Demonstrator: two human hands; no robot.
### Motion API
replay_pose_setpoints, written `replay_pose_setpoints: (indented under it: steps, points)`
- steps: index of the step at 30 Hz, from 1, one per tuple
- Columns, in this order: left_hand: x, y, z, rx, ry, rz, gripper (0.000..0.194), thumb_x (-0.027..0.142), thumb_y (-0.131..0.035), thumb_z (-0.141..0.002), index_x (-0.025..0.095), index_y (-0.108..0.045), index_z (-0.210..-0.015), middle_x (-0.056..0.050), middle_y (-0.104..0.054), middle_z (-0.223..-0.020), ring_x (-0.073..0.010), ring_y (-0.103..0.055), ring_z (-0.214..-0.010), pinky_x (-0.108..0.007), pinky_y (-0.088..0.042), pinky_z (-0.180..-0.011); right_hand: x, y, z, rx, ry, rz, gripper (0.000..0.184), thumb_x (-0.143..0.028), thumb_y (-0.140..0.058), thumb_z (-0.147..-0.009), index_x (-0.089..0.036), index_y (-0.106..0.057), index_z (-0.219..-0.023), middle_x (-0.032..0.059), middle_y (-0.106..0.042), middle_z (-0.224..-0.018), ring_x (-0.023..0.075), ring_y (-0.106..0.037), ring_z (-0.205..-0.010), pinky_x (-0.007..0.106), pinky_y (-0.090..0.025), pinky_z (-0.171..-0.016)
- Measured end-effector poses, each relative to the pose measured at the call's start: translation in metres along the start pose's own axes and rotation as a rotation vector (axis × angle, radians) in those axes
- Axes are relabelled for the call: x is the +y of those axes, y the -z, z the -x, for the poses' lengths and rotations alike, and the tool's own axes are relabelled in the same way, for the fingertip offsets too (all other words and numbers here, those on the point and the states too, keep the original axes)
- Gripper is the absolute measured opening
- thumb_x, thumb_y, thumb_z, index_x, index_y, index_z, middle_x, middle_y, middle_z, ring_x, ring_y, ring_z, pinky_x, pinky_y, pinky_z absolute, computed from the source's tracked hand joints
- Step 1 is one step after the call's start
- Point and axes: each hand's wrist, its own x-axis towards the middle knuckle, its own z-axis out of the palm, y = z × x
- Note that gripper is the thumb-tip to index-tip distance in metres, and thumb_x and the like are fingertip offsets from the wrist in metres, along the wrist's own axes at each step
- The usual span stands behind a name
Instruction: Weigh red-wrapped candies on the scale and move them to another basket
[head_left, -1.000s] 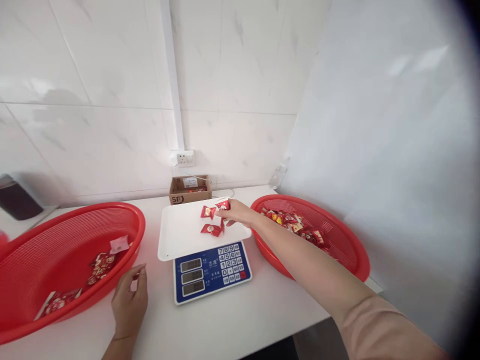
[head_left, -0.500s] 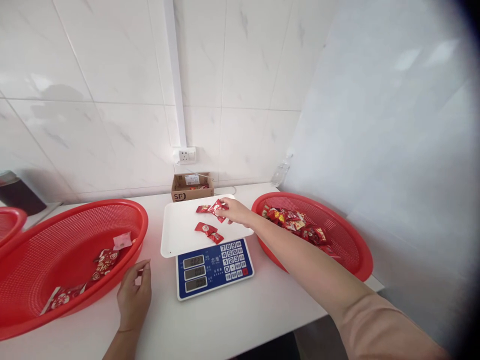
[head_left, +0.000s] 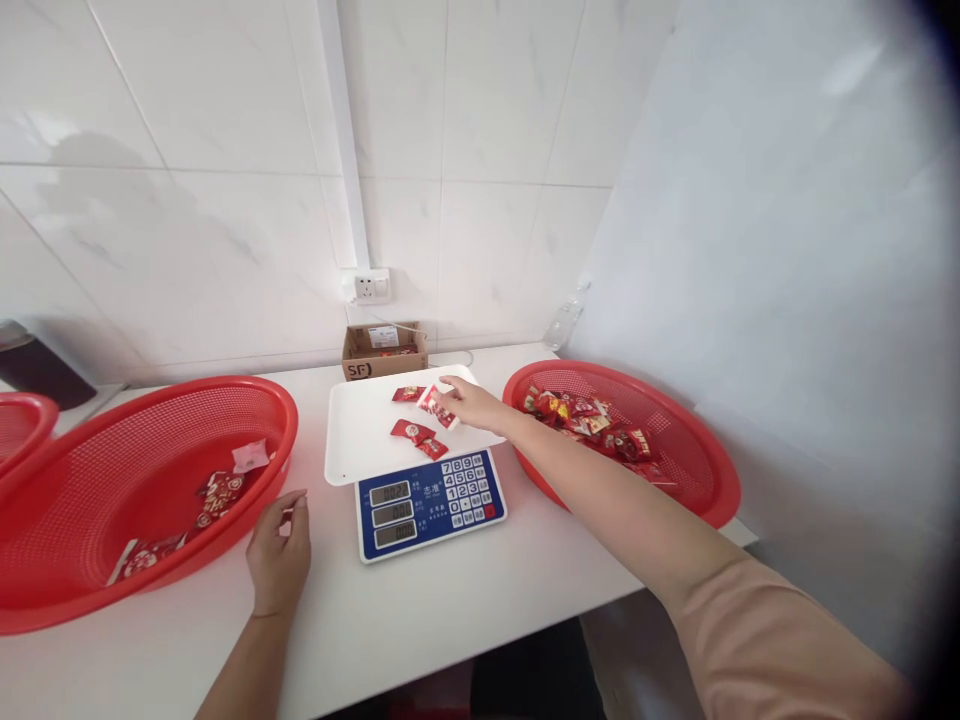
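My right hand [head_left: 471,403] reaches over the white weighing tray [head_left: 352,430], its thumb and fingers closed on a red-and-white wrapped candy [head_left: 436,406]. Close to that candy, a few more red wrapped candies [head_left: 412,431] lie flat on the tray. Below the tray is the blue keypad and display panel of a digital scale [head_left: 431,505]; its top display seems to read 0.022. My left hand [head_left: 279,550] rests on the white table beside the left red basket [head_left: 283,440], fingers curled in toward the thumb, with nothing visible in them.
Several red wrapped packets lie in the left basket. On the right, another red basket [head_left: 705,480] holds many wrapped candies. Behind the tray stand a small cardboard box [head_left: 367,368] and a clear plastic bottle [head_left: 564,322] by the wall. A dark container [head_left: 41,370] is at far left.
The candy in my right hand has turned and shows more white. The view has tilted down, so everything sits higher. The top display appears to have gone from 0.021 to 0.022.
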Motion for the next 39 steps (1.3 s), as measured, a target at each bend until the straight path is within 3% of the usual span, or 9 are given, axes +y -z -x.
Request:
replay_pose_setpoints:
  steps: [3,9,17,23,28,33,36,39]
  points:
    - [-0.005,-0.002,0.000,0.023,-0.011,0.028,0.030,0.042,-0.047,-0.076,0.020,-0.062,-0.089,-0.005,-0.065,-0.094,-0.0153,-0.058,-0.080,-0.028,-0.047,-0.075,-0.010,-0.004,0.007,0.105,0.137,0.280,0.050,-0.043,-0.051,-0.083,-0.016,-0.045,-0.125,0.0116,-0.054,-0.121,0.0247,-0.046,-0.113,0.035,-0.038,-0.089]
    - [-0.009,-0.003,0.000,0.045,-0.031,0.065,0.029,0.042,-0.048,-0.075,0.020,-0.063,-0.087,-0.005,-0.065,-0.092,-0.0146,-0.058,-0.076,-0.028,-0.047,-0.075,-0.028,-0.018,0.030,-0.189,0.285,0.407,0.029,-0.042,-0.062,-0.074,-0.021,-0.060,-0.093,0.0057,-0.062,-0.100,0.0204,-0.057,-0.089,0.027,-0.040,-0.068]
    - [-0.007,-0.002,0.000,0.034,-0.040,0.073,0.029,0.042,-0.049,-0.075,0.019,-0.063,-0.086,-0.005,-0.065,-0.090,-0.0152,-0.058,-0.077,-0.027,-0.048,-0.074,-0.016,-0.012,0.022,-0.289,0.245,0.435,0.023,-0.026,-0.068,-0.069,-0.020,-0.060,-0.089,0.0034,-0.062,-0.092,0.0182,-0.057,-0.081,0.024,-0.038,-0.063]
    - [-0.007,-0.001,0.000,0.017,-0.024,0.063,0.030,0.043,-0.048,-0.074,0.020,-0.063,-0.086,-0.005,-0.065,-0.091,-0.0157,-0.059,-0.078,-0.027,-0.048,-0.073,-0.021,-0.009,0.016,-0.107,0.219,0.600,0.016,-0.020,-0.055,-0.080,-0.019,-0.062,-0.094,0.0090,-0.061,-0.099,0.0218,-0.054,-0.091,0.026,-0.038,-0.066]
    - [-0.003,0.001,0.001,0.005,0.002,0.058,0.032,0.045,-0.048,-0.072,0.020,-0.063,-0.085,-0.006,-0.066,-0.091,-0.0170,-0.059,-0.079,-0.028,-0.049,-0.071,-0.034,-0.036,0.011,-0.073,0.377,0.577,0.021,-0.034,-0.057,-0.079,-0.019,-0.063,-0.093,0.0079,-0.064,-0.096,0.0243,-0.051,-0.098,0.031,-0.040,-0.075]
    - [0.001,0.002,-0.001,-0.012,0.062,0.031,0.034,0.047,-0.048,-0.070,0.021,-0.062,-0.085,-0.006,-0.066,-0.093,-0.0186,-0.060,-0.079,-0.031,-0.049,-0.073,-0.041,-0.058,0.000,0.003,0.327,0.601,0.024,-0.025,-0.056,-0.078,-0.017,-0.060,-0.101,0.0107,-0.066,-0.095,0.0258,-0.053,-0.097,0.036,-0.041,-0.079]
    - [0.002,0.003,-0.002,-0.031,0.107,-0.035,0.033,0.048,-0.047,-0.070,0.024,-0.061,-0.086,-0.004,-0.066,-0.095,-0.0199,-0.060,-0.080,-0.035,-0.048,-0.077,-0.048,-0.049,-0.001,0.129,0.369,0.417,0.031,-0.026,-0.059,-0.076,-0.019,-0.057,-0.106,0.0075,-0.065,-0.098,0.0232,-0.054,-0.098,0.034,-0.042,-0.081]
    - [-0.002,0.001,-0.002,-0.031,0.123,-0.088,0.030,0.048,-0.047,-0.070,0.027,-0.061,-0.087,0.000,-0.066,-0.097,-0.0207,-0.061,-0.083,-0.038,-0.047,-0.082,-0.050,-0.017,0.005,0.256,0.385,0.237,0.035,-0.023,-0.058,-0.076,-0.019,-0.053,-0.111,0.0049,-0.064,-0.100,0.0184,-0.056,-0.094,0.031,-0.042,-0.083]
